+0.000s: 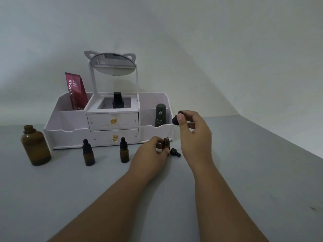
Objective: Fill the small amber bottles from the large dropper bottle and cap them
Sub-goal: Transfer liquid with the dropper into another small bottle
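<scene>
Grips the small uncapped amber bottle (166, 144) with the left hand (150, 154), mid-table, just near of the white organizer (70, 135). Pinches a black dropper top (175, 120) in the right hand (195, 133), above it. Keep the bottle upright and come straight down. Mind the loose cap (175, 152) just right; open table (244, 172) nearer and rightward.

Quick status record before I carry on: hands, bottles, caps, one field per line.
left hand: grips open small bottle, upright on table
right hand: pinches black dropper top, raised above that bottle
large bottle: uncapped, upright, far left
capped small bottles: two, and, upright before organizer
loose cap: lying on table beside held bottle
</scene>
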